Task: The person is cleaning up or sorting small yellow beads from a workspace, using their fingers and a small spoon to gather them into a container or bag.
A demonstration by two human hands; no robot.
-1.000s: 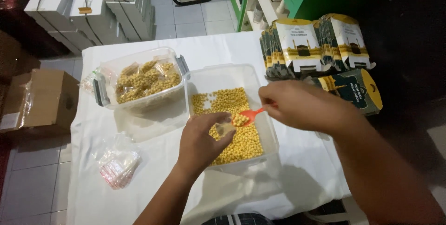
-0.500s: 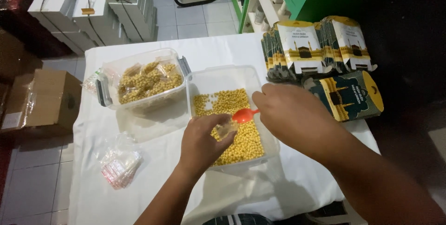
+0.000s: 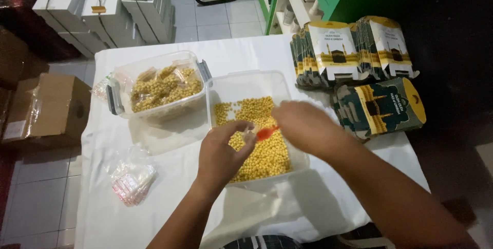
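Observation:
A clear plastic tub (image 3: 246, 82) of small yellow round pieces (image 3: 259, 146) stands in the middle of the white-covered table (image 3: 154, 213). My right hand (image 3: 305, 125) hovers over the tub and grips a small orange scoop (image 3: 267, 134). My left hand (image 3: 222, 154) is just left of the scoop, over the tub's near left side, pinching what looks like a small clear bag (image 3: 248, 135). The scoop's tip sits right at that bag.
A second clear tub (image 3: 159, 92) with clip handles holds filled little bags, back left. A pile of empty clear bags (image 3: 131, 177) lies front left. Stacks of printed flat cartons (image 3: 354, 53) lie right. Brown boxes (image 3: 49, 107) and white boxes (image 3: 102, 2) stand on the floor.
My right hand has drawn the scoop down and left toward my left hand. My left hand stayed over the tub's near side with its fingers pinched.

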